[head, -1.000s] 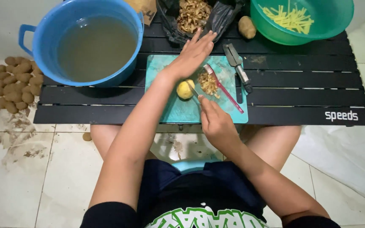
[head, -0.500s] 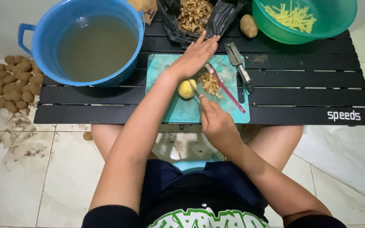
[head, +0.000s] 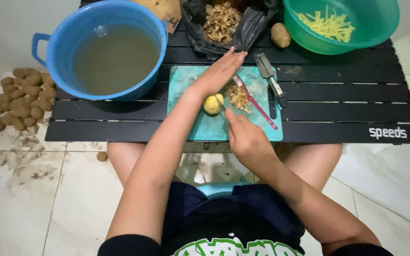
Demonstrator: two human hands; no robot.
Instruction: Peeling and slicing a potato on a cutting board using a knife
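Floor, far left: heap of brown unpeeled potatoes point(head: 17, 99) on soiled tiles, one stray point(head: 102, 156) near the table edge.
Blue tub point(head: 48, 50): on the black slatted table point(head: 338, 102), filled with murky water, just left of the board.
Cutting board point(head: 205, 128): teal, at the table's near edge, stained and wet-looking.
Left hand point(head: 217, 75): flat and open, fingers stretched toward the black bag, heel of the palm pressing the top of the peeled potato; gripping nothing.
Peeled potato point(head: 212, 104): pale yellow, small, round, on the board under the left palm. Firm and fairly light by the look, but likely slick once peeled and apt to roll (hence the flat palm on top). Best held from above across its widest part, fingers kept clear of the blade.
Right hand point(head: 243, 137): closed around a knife handle, hidden in the fist.
Knife blade point(head: 220, 103): thin, tip touching the potato's right side; whether already cutting in, cannot tell from this angle.
Peel scraps point(head: 239, 97): small pile just right of the potato.
Pink-handled tool point(head: 257, 104): lying slantwise on the board, probably a peeler.
Steel peeler point(head: 270, 78): off the board's right corner.
Black bag point(head: 250, 23): full of peelings, behind the board.
Whole potato point(head: 280, 35): between bag and green bowl.
Green bowl point(head: 385, 23): holding yellow potato sticks.
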